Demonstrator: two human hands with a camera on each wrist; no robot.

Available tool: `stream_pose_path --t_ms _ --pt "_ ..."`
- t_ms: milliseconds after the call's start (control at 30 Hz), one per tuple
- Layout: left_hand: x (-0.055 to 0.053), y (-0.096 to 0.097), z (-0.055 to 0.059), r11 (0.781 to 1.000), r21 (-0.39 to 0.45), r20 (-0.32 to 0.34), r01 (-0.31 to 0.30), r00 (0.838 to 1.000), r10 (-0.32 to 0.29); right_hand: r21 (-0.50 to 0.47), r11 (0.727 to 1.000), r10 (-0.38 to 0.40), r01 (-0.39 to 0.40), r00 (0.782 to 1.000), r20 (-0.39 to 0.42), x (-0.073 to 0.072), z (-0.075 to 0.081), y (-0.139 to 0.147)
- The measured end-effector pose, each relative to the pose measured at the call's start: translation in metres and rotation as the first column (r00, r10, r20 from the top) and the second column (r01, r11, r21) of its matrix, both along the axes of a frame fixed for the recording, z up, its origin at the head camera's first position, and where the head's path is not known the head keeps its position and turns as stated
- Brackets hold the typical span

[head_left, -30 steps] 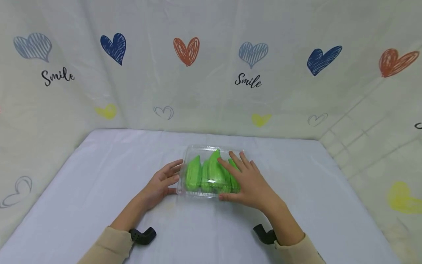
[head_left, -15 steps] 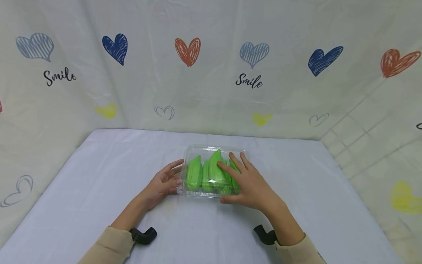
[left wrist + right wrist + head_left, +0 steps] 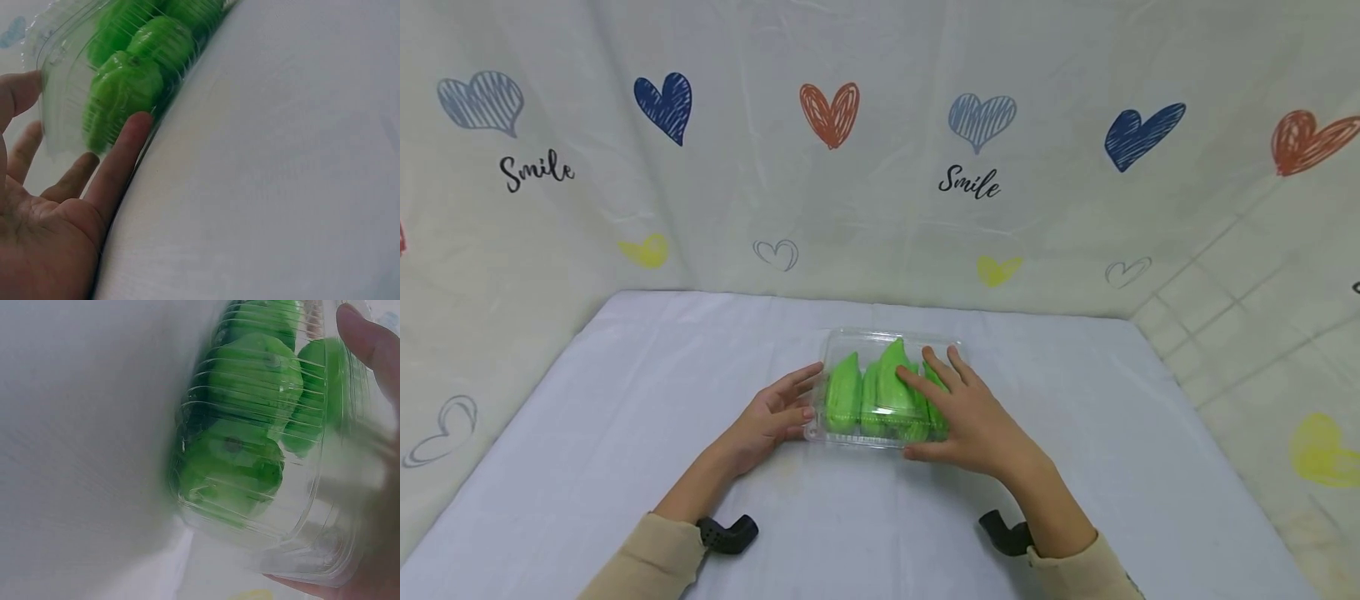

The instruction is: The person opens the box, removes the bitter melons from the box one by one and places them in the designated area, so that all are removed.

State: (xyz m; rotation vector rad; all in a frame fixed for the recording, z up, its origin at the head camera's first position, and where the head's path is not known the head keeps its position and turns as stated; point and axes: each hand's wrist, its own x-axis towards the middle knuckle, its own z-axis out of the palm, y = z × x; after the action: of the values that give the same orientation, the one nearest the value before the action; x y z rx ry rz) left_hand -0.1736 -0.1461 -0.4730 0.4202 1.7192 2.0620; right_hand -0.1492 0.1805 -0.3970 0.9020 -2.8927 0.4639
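Observation:
A clear plastic box (image 3: 850,440) with its lid down lies on the table. Inside are several long green pointed pieces (image 3: 844,396), smooth and lobed at the near end; their exact kind is unclear. My left hand (image 3: 763,423) stands at the box's left side, fingers extended, some of them against its wall. Spread over the right part of the lid is my right hand (image 3: 977,421), its thumb by the front edge. Its outer fingers are hidden beyond the box. In the right wrist view, the ribbed wall of the box (image 3: 294,550) sits close beside the fingers.
A white cloth (image 3: 850,533) covers the table. Behind it hangs a pale curtain (image 3: 880,208) printed with hearts and "Smile". Black curved wrist mounts (image 3: 728,535) stick out from both sleeves.
My left thumb has dropped slightly toward the box. On the right hand, the outer fingers have slipped out of sight behind the box. The box has barely moved.

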Motion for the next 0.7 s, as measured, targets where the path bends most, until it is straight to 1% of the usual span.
stream_pose_path --t_ms 200,267,500,700 --pt "-0.0011 0.0001 -0.0013 1.000 -0.009 0.010 -0.005 1.000 0.006 -0.005 1.000 -0.005 0.005 1.000 0.014 -0.0009 0.0018 0.0018" --pt "0.0001 0.0012 -0.0027 1.000 -0.010 0.007 -0.006 1.000 0.006 -0.004 1.000 -0.004 0.004 1.000 0.015 -0.0001 0.0017 0.0027" --pt "-0.0024 -0.0011 -0.0010 1.000 -0.013 -0.012 -0.015 1.000 0.015 -0.018 1.000 0.006 -0.006 1.000 -0.009 -0.0006 0.0003 -0.0007" --pt "-0.0020 -0.0018 -0.0027 1.000 -0.008 -0.011 -0.009 1.000 0.009 0.002 1.000 0.010 -0.010 1.000 -0.018 -0.0011 -0.0008 -0.0014"
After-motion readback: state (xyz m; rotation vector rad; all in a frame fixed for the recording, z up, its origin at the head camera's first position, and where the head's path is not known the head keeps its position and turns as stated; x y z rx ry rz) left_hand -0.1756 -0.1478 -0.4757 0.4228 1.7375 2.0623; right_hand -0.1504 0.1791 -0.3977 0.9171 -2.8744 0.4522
